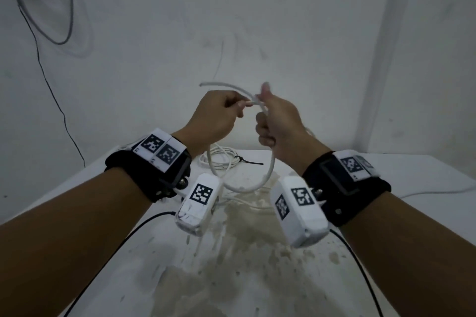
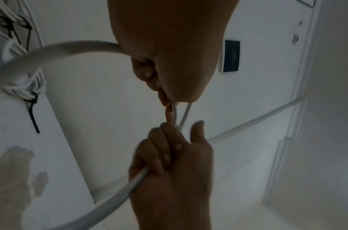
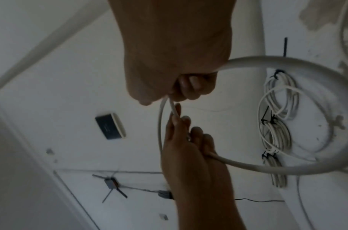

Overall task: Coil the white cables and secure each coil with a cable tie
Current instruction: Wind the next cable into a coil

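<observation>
I hold a white cable (image 1: 247, 188) up above the table in both hands; it hangs in one loop between them. My left hand (image 1: 238, 108) pinches a strand near the top of the loop, and a short free end (image 1: 206, 83) sticks out to the left above it. My right hand (image 1: 262, 123) grips the cable where the strands cross, thumb raised. The left wrist view has my left hand (image 2: 165, 93) above and my right hand (image 2: 169, 155) below, two thin strands (image 2: 186, 115) between them. In the right wrist view the loop (image 3: 287, 169) curves to the right.
Tied coils of white cable (image 1: 221, 159) lie at the back of the white table (image 1: 373, 172), one with a black tie tail (image 1: 253, 163); three coils (image 3: 277, 135) appear in the right wrist view. A worn patch (image 1: 244, 252) marks the tabletop. Black wires (image 1: 51, 90) hang on the left wall.
</observation>
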Demonstrator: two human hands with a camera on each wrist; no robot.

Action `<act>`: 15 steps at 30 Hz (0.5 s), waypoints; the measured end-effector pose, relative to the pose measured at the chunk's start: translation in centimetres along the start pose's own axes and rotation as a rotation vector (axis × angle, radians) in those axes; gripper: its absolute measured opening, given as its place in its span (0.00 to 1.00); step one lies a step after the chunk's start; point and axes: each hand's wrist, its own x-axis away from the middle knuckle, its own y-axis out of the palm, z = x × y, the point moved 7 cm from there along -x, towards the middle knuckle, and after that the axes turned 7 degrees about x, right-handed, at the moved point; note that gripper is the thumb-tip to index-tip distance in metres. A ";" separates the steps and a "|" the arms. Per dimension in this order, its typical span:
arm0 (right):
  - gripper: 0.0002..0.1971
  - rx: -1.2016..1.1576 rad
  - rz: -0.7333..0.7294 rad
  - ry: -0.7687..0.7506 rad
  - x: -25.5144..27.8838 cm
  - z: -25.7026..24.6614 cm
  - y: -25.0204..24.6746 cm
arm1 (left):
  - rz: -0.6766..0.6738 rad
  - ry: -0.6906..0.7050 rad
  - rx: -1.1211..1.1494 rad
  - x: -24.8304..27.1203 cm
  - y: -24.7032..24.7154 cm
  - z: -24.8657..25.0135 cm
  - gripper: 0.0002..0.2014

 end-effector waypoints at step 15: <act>0.13 0.165 0.080 -0.076 -0.6 1.1 2.5 | -0.041 -0.229 0.066 0.4 -0.6 -1.2 0.12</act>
